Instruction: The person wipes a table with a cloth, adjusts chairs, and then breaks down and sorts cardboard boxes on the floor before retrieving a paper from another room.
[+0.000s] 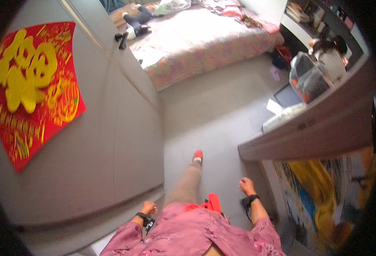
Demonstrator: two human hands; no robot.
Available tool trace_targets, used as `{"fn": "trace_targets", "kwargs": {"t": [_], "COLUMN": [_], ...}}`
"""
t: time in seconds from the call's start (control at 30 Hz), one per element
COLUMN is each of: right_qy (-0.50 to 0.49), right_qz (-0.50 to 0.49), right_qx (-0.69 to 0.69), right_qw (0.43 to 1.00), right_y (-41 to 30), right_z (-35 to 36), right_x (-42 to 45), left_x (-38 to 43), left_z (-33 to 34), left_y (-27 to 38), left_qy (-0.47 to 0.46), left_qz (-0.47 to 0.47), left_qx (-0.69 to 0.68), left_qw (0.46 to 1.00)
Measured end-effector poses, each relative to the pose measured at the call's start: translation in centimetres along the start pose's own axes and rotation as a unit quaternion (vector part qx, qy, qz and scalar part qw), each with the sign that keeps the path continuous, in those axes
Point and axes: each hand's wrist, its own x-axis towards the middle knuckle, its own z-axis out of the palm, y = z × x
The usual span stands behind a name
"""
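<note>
My left hand (149, 208) hangs by my left hip with its fingers curled in and no object visible in it. A black band (145, 219) goes around that wrist. On the other side, my right hand (246, 186) is loosely closed beside my body, also with nothing visible in it. It too has a black wristband (251, 199). One leg is stretched forward, a red shoe (197, 155) on the grey tiled floor (204, 105). A red strap or pouch (214, 203) shows at my waist, partly under the pink patterned top (191, 233).
At left is a grey panel (127, 144) bearing a red and gold decoration (24, 76). Ahead stands a bed (213, 60) with clothes. A seated person (330, 60) is at right, near plastic bags (309, 78). A brown door edge (309, 128) and colourful picture (319, 192) are nearer.
</note>
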Motion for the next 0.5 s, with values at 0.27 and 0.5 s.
{"fn": "trace_targets", "kwargs": {"t": [0.27, 0.5], "right_qy": [-0.052, -0.048], "right_qz": [0.146, 0.070], "right_qx": [0.103, 0.002], "right_qw": [0.982, 0.996], "right_y": [-10.3, -20.4], "right_z": [-0.3, -4.6], "right_x": [9.1, 17.9], "left_x": [2.6, 1.7], "left_z": [4.5, 8.9], "left_y": [24.6, 40.4], "left_qy": [-0.096, -0.173], "left_qz": [0.201, 0.239], "left_qx": [0.015, 0.101], "left_qw": [0.975, 0.950]}}
